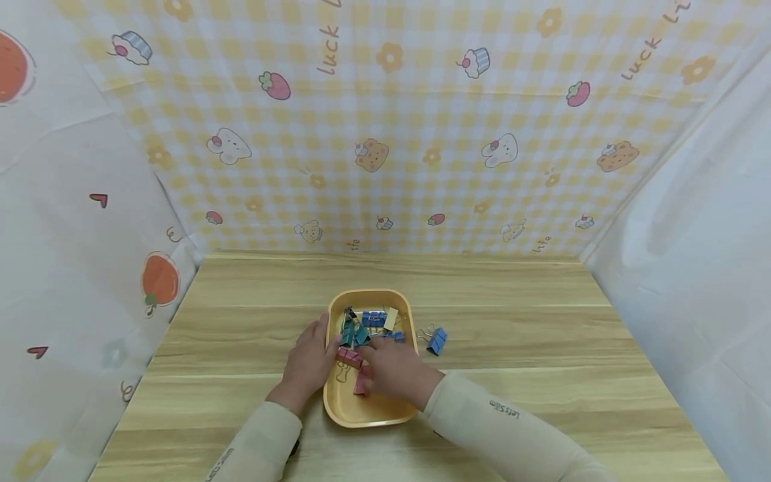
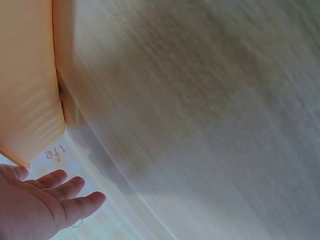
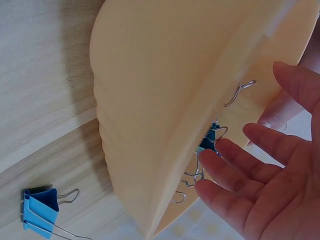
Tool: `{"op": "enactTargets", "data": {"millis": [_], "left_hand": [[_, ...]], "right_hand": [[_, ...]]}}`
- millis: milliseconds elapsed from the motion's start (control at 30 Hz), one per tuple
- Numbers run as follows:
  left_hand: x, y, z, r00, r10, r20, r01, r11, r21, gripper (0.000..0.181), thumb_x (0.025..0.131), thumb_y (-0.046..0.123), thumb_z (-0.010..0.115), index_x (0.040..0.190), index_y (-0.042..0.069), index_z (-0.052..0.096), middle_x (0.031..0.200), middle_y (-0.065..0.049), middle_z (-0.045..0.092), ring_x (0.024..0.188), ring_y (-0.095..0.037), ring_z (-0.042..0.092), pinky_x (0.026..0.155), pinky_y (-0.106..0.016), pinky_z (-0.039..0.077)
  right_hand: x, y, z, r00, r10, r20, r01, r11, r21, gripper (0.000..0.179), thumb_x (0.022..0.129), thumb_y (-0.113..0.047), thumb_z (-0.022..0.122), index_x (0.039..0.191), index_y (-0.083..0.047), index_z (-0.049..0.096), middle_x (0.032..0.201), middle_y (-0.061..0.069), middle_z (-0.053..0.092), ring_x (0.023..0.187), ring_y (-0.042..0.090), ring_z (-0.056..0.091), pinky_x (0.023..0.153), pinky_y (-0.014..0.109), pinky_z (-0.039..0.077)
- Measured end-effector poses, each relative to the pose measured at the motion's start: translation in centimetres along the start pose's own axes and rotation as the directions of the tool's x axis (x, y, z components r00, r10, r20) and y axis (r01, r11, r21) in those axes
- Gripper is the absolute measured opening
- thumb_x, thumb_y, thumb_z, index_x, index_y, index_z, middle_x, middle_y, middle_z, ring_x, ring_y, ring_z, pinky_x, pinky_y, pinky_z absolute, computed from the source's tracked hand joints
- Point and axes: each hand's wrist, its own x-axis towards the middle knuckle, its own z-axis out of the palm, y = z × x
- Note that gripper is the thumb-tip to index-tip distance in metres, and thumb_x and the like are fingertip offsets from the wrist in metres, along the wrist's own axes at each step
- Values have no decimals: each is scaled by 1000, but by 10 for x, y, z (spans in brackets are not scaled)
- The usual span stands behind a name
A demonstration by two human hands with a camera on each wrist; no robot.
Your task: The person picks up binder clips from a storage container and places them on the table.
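Note:
A yellow-orange plastic tray [image 1: 370, 420] holds several binder clips. Two teal clips [image 1: 347, 331] lie at its left, with blue clips [image 1: 373, 319] and a pale yellow clip [image 1: 391, 319] toward the back. Pink clips [image 1: 349, 357] sit nearer the front. My left hand [image 1: 309, 361] rests along the tray's left rim, thumb at the rim; its fingers stretch out loosely in the left wrist view. Over the inside of the tray reaches my right hand [image 1: 394, 371], partly covering a pink clip. In the right wrist view its fingers are spread and slightly bent, with nothing between them.
One blue binder clip [image 1: 437, 341] lies on the wooden table [image 1: 530, 375], just right of the tray. A yellow checked cloth [image 1: 385, 201] hangs behind the table, and white sheets [image 1: 693, 221] stand at both sides.

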Motion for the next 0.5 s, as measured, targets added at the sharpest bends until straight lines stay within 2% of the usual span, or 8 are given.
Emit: {"op": "enactTargets", "data": {"millis": [500], "left_hand": [[-2, 0, -2, 999, 20, -26, -20, 1000, 1, 63, 102, 34, 44, 153, 2, 23, 146, -30, 36, 134, -48, 35, 104, -64, 33]], "right_hand": [[-7, -9, -4, 1000, -8, -6, 8, 1000, 5, 47, 86, -41, 70, 124, -14, 65, 111, 2, 64, 96, 14, 60, 79, 28, 56]]}}
